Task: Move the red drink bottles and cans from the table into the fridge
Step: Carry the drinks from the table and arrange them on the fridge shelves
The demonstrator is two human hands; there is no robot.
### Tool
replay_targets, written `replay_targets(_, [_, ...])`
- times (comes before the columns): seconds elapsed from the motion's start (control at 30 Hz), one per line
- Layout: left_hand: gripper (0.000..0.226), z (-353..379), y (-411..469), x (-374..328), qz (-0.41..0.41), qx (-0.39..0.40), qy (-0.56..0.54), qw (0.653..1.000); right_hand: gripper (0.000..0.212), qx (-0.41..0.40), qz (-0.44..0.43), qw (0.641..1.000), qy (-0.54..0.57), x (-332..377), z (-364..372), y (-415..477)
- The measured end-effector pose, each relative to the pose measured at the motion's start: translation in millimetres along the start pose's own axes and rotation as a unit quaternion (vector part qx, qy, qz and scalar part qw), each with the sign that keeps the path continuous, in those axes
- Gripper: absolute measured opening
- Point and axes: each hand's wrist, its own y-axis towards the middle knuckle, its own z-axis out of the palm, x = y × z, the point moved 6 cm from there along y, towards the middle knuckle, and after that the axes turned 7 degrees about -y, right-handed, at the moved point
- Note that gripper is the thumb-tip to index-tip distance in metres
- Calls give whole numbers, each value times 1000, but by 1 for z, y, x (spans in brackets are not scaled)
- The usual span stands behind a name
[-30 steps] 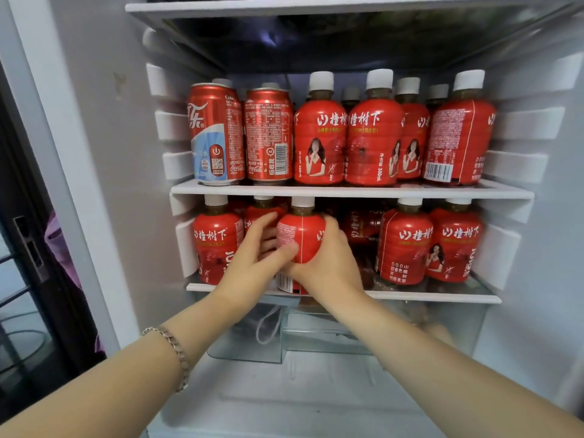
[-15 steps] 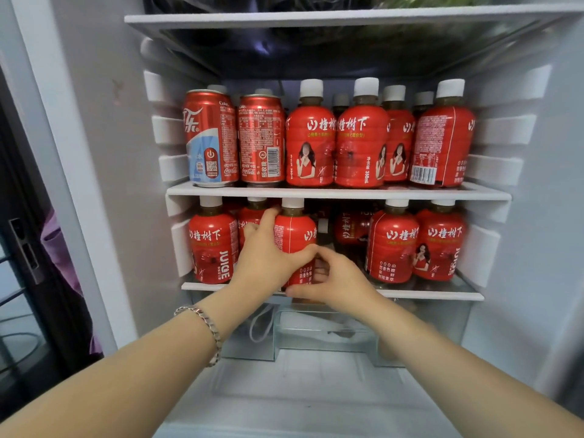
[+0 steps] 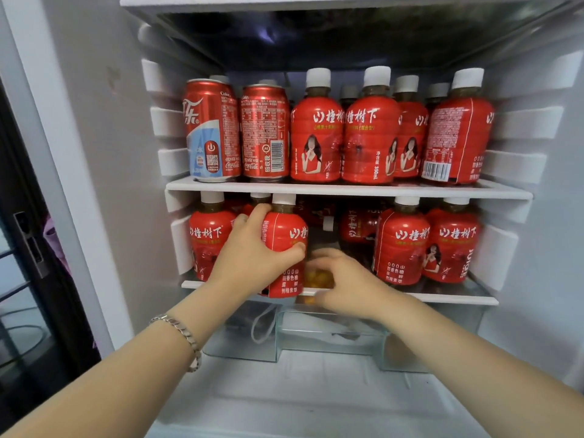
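Note:
The fridge stands open before me. Two red cans [image 3: 211, 131] and a row of white-capped red bottles [image 3: 369, 137] fill the upper shelf [image 3: 347, 191]. More red bottles stand on the lower shelf [image 3: 442, 299], one at the left [image 3: 208, 235] and two at the right [image 3: 401, 241]. My left hand [image 3: 252, 257] grips a red bottle [image 3: 286, 235] upright at the front of the lower shelf. My right hand [image 3: 344, 279] lies just right of it at the shelf's front edge, fingers loosely curled and blurred, off the bottle. A pale bottle with orange contents [image 3: 319, 276] shows behind it.
A clear drawer [image 3: 316, 338] sits under the lower shelf, above the white fridge floor [image 3: 300, 399]. There is a gap in the lower row between the held bottle and the two bottles at the right. A dark door frame [image 3: 28, 245] stands at the left.
Both hands held the bottle at first. My right hand let go and dropped to the shelf edge. My left hand keeps its grip, and the bottle stands slightly further left.

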Motion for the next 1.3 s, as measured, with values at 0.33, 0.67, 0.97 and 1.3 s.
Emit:
replay_targets(0.33, [59, -1, 6, 9, 11, 25, -48, 998, 55, -4, 81, 911, -404, -28, -10, 87])
replay_targets(0.67, [63, 0, 6, 9, -1, 33, -65, 997, 35, -42, 31, 919, -391, -6, 0, 82])
replay_targets(0.97, [63, 2, 6, 12, -8, 34, -55, 998, 40, -16, 127, 839, -528, -11, -17, 39])
replay_targets(1.3, [62, 2, 6, 11, 5, 28, -52, 998, 42, -346, 4, 927, -142, 38, -55, -29])
